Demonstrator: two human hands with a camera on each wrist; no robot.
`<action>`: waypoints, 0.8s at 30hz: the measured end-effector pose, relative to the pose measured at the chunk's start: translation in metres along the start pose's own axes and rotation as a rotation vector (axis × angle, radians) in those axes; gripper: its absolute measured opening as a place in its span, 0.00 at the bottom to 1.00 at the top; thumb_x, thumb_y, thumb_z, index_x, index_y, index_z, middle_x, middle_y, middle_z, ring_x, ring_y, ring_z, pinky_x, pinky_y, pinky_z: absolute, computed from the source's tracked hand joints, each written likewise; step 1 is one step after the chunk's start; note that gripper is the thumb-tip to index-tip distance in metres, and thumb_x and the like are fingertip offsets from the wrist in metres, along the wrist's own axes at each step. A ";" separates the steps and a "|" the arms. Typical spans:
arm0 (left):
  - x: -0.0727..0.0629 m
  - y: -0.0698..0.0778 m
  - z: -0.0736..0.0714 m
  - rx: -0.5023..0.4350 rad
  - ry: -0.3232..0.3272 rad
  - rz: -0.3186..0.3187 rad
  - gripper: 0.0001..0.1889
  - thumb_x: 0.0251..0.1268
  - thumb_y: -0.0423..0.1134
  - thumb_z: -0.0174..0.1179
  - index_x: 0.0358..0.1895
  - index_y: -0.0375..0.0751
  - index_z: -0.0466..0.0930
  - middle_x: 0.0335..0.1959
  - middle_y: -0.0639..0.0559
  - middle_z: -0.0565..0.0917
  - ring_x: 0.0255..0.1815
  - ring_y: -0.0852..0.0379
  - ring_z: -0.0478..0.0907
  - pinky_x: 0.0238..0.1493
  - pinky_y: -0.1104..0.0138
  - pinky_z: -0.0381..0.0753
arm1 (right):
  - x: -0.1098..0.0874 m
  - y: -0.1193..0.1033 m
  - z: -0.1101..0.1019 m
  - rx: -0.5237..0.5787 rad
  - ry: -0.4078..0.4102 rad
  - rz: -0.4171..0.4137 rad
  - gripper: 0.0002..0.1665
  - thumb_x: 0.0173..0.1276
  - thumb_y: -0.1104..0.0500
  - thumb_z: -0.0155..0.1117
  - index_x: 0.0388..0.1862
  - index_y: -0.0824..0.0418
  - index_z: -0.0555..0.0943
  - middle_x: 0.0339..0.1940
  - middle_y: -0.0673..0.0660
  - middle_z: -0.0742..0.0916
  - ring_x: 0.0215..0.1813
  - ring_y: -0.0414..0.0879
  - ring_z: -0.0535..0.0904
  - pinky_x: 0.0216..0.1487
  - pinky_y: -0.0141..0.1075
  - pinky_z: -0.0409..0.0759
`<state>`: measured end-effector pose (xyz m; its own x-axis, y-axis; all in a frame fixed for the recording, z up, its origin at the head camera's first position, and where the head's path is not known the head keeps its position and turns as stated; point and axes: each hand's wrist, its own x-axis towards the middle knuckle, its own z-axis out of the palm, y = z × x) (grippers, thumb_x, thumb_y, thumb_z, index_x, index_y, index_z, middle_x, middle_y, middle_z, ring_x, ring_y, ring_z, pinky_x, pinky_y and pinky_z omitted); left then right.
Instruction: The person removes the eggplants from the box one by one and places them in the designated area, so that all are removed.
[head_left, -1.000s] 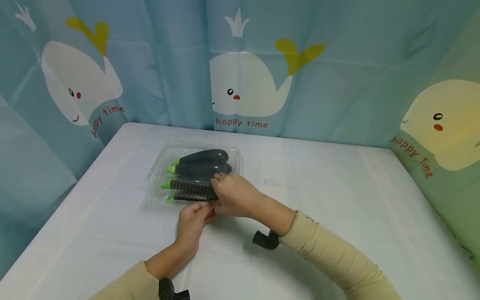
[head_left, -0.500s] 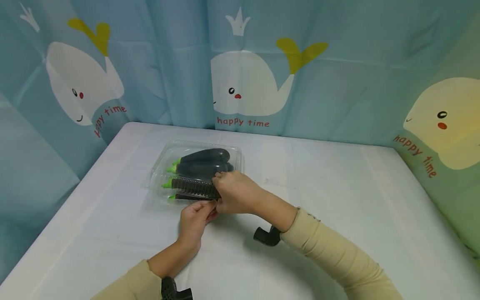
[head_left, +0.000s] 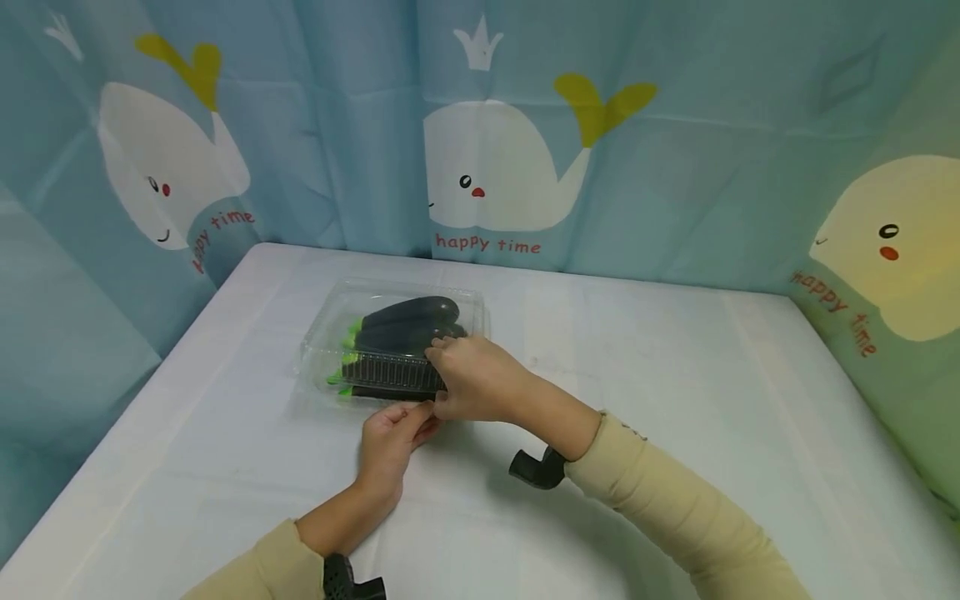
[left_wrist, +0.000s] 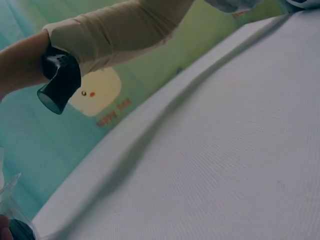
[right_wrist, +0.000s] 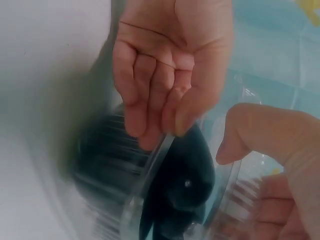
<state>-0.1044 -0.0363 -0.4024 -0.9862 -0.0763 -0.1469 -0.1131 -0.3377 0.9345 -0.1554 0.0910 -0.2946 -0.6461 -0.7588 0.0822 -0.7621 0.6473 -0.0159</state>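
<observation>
A clear plastic clamshell box [head_left: 318, 333] lies at the left of the white table with several dark eggplants [head_left: 408, 312] inside, their stems green. At its front right corner, my left hand [head_left: 390, 437] pinches the rim of the base; the right wrist view shows those fingertips on the rim. My right hand [head_left: 480, 379] grips the ribbed wall of the lid [head_left: 390, 371] just above, thumb on one side and fingers on the other. A gap shows between lid and base rim in the right wrist view. In the left wrist view only a corner of the box [left_wrist: 20, 220] appears.
White cloth covers the table [head_left: 637, 375]. A blue-green curtain [head_left: 360, 125] with printed whales hangs behind it and along both sides. Black wrist cameras [head_left: 538, 469] are fixed at both sleeves, the right forearm crossing over the table's front.
My right hand has risen slightly and moved a little to the right with the lid, whose ribbed front wall now sits higher. My left hand keeps its pinch at the corner.
</observation>
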 end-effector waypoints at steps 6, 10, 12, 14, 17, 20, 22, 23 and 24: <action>-0.001 -0.001 -0.002 -0.001 -0.001 -0.023 0.11 0.60 0.32 0.59 0.37 0.22 0.79 0.32 0.44 0.84 0.34 0.55 0.82 0.42 0.62 0.81 | 0.000 0.000 0.003 -0.012 0.038 -0.005 0.24 0.46 0.58 0.65 0.43 0.69 0.79 0.47 0.63 0.83 0.51 0.50 0.78 0.44 0.37 0.80; -0.001 0.000 -0.004 0.002 -0.023 -0.061 0.16 0.60 0.36 0.60 0.41 0.22 0.78 0.34 0.44 0.84 0.37 0.53 0.82 0.44 0.62 0.80 | -0.002 0.002 0.003 -0.014 0.035 -0.002 0.27 0.47 0.58 0.65 0.46 0.70 0.78 0.50 0.65 0.81 0.55 0.52 0.76 0.51 0.40 0.77; -0.003 0.003 -0.005 -0.002 -0.028 -0.083 0.17 0.61 0.37 0.60 0.43 0.21 0.77 0.35 0.43 0.84 0.38 0.52 0.82 0.44 0.62 0.80 | -0.003 0.002 0.003 -0.013 0.031 -0.005 0.28 0.47 0.58 0.65 0.48 0.71 0.78 0.51 0.65 0.81 0.55 0.52 0.76 0.52 0.40 0.77; -0.004 0.006 -0.009 -0.006 -0.025 -0.096 0.19 0.62 0.38 0.59 0.45 0.20 0.75 0.36 0.41 0.84 0.38 0.52 0.82 0.43 0.63 0.80 | -0.003 0.002 0.003 -0.011 0.029 -0.012 0.28 0.47 0.58 0.64 0.48 0.71 0.78 0.51 0.65 0.81 0.55 0.52 0.76 0.52 0.40 0.77; -0.005 0.013 -0.018 -0.032 0.004 -0.112 0.20 0.64 0.38 0.56 0.47 0.19 0.73 0.37 0.40 0.83 0.39 0.52 0.82 0.42 0.65 0.80 | -0.003 0.003 0.003 -0.009 0.027 -0.017 0.29 0.47 0.59 0.64 0.50 0.72 0.77 0.51 0.65 0.80 0.56 0.52 0.75 0.52 0.40 0.76; -0.004 0.020 -0.029 -0.054 0.049 -0.121 0.19 0.65 0.38 0.55 0.47 0.20 0.72 0.37 0.41 0.84 0.39 0.52 0.82 0.43 0.66 0.80 | -0.003 0.003 0.003 -0.015 0.030 -0.024 0.29 0.47 0.58 0.64 0.49 0.71 0.77 0.51 0.65 0.81 0.55 0.52 0.76 0.52 0.40 0.76; -0.004 0.023 -0.037 -0.064 0.075 -0.125 0.18 0.66 0.37 0.54 0.47 0.20 0.71 0.36 0.42 0.84 0.39 0.52 0.82 0.43 0.65 0.80 | -0.003 0.004 0.003 -0.020 0.031 -0.028 0.29 0.47 0.57 0.65 0.49 0.71 0.77 0.50 0.65 0.81 0.55 0.51 0.76 0.52 0.40 0.76; -0.004 0.025 -0.041 -0.067 0.085 -0.124 0.18 0.66 0.37 0.54 0.48 0.20 0.70 0.35 0.43 0.84 0.39 0.52 0.82 0.44 0.65 0.80 | -0.003 0.004 0.003 -0.023 0.032 -0.032 0.29 0.47 0.57 0.65 0.48 0.71 0.78 0.50 0.65 0.81 0.55 0.51 0.76 0.52 0.40 0.76; -0.004 0.026 -0.044 -0.065 0.091 -0.124 0.18 0.66 0.36 0.53 0.48 0.20 0.70 0.35 0.44 0.84 0.38 0.53 0.82 0.44 0.65 0.80 | -0.003 0.004 0.003 -0.026 0.034 -0.034 0.28 0.47 0.57 0.65 0.48 0.71 0.78 0.50 0.65 0.81 0.55 0.51 0.76 0.52 0.40 0.76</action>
<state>-0.0984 -0.0859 -0.3916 -0.9498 -0.1145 -0.2912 -0.2219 -0.4097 0.8848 -0.1561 0.0957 -0.2978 -0.6180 -0.7776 0.1158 -0.7818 0.6234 0.0132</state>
